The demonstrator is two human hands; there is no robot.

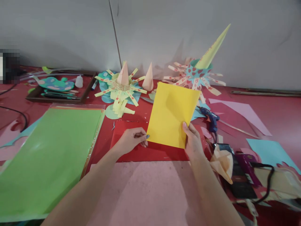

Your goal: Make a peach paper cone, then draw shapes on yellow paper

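A sheet of yellow paper (172, 114) is held up and tilted above the work surface. My left hand (136, 138) pinches its lower left corner between thumb and fingers. At the lower right edge my right hand (193, 138) grips the sheet, with the thumb on the front and the fingers behind, partly hidden. Beneath the sheet lies a piece of red paper (150, 154), partly covered by it. Behind stand a paper craft with a pink cone and yellow strips (121, 86) and a separate pink paper cone (148, 80).
Left lie green sheets in a clear sleeve (51, 147) and a tray (58, 99) holding pens and a small white bottle. Right are a blue glue gun (211, 119) with a cord, blue paper (272, 152) and pink paper (244, 110). A tall-coned paper craft (199, 73) stands near the wall.
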